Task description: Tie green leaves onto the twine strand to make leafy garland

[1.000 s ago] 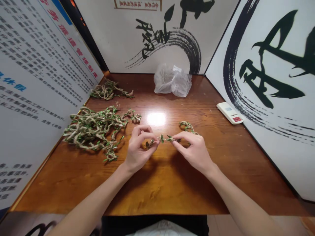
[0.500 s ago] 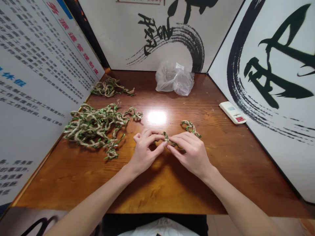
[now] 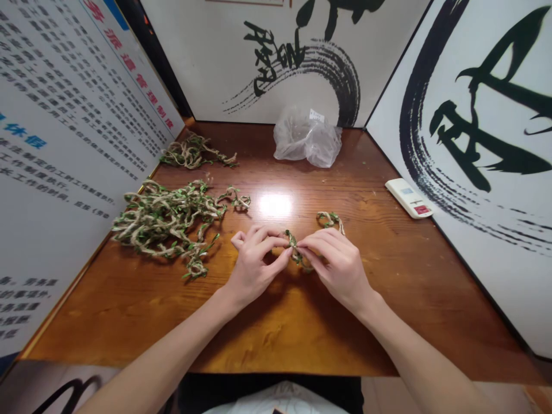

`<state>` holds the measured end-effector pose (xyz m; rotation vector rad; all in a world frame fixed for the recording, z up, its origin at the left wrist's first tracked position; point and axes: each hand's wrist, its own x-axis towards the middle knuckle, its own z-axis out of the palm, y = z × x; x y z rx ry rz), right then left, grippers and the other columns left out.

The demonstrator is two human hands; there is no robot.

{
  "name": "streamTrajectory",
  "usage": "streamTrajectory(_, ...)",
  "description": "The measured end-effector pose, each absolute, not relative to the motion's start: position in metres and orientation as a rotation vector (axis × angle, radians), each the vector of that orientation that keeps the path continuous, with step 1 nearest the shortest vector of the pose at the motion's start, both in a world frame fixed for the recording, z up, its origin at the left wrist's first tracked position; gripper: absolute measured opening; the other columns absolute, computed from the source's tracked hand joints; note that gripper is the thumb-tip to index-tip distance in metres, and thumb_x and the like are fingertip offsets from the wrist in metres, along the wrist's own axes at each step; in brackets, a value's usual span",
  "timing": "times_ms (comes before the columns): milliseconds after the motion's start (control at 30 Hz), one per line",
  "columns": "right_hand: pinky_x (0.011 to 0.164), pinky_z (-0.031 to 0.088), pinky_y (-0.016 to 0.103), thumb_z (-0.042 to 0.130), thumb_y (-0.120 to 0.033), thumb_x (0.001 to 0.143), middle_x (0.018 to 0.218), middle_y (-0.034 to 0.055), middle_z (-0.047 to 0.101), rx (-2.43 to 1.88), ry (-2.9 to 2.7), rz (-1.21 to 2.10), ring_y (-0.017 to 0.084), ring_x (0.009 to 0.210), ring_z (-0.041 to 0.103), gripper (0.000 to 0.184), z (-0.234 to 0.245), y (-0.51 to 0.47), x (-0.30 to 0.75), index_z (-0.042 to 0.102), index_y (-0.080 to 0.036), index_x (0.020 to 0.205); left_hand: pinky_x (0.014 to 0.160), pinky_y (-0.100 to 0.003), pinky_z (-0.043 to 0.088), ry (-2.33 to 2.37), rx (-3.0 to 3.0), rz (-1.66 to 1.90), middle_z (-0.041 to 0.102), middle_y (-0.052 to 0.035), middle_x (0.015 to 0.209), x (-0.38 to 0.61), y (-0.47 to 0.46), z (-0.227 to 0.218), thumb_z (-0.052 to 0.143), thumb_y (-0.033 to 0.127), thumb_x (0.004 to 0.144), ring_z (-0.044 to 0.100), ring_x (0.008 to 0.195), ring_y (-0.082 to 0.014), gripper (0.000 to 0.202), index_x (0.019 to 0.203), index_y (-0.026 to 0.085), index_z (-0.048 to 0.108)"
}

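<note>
Pinching leafy twine (image 3: 295, 248), left hand (image 3: 254, 267), right hand (image 3: 334, 265), Chinese-lettered notice (image 3: 73, 98)

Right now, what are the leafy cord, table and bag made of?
The leafy cord looks like twisted jute twine, matte, with small green leaves, fabric or plastic, cannot tell. The table looks like varnished wood: visible grain, glossy glare. The bag looks like thin clear plastic, crinkled and see-through.
</note>
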<state>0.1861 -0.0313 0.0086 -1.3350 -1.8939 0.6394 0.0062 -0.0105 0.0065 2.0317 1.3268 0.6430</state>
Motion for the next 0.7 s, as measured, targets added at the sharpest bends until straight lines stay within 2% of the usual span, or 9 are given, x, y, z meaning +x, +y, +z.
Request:
streamTrajectory(300,0.069,0.044,0.03,0.05,-0.014,0.094,0.078,0.0062,0.064,-1.388,-1.965,0.607,0.017,0.074,0.055,0.014,0.0065,-0.0327,0.1844,0.059,-0.015,0.082,0.076,-0.037,0.022,1.3,2.045,0.622,0.067,0.0007,0.088,0.0085,-0.0119,0.0075,0.058,0.025,0.09,0.056,0.088,-0.0165,0.014,0.078,0.022,0.067)
streamTrajectory(500,0.069,0.042,0.03,0.045,-0.011,0.094,0.077,0.0067,0.061,-1.414,-1.998,0.544,0.018,0.073,0.053,0.016,0.0049,-0.0338,0.1821,0.055,-0.014,0.082,0.078,-0.037,0.022,1.356,1.99,0.582,0.069,0.0011,0.094,0.0095,-0.0119,0.008,0.058,0.029,0.09,0.056,0.093,-0.0181,0.009,0.092,0.023,0.064)
streamTrajectory(700,0.07,0.043,0.031,0.045,-0.01,0.094,0.077,0.0068,0.061,-1.382,-1.997,0.532,0.018,0.074,0.053,0.016,0.005,-0.0334,0.1825,0.055,-0.015,0.082,0.079,-0.037,0.021,1.291,1.887,0.494,0.07,0.0044,0.092,0.0084,-0.0114,0.0086,0.055,0.026,0.092,0.055,0.096,-0.018,0.011,0.088,0.024,0.065)
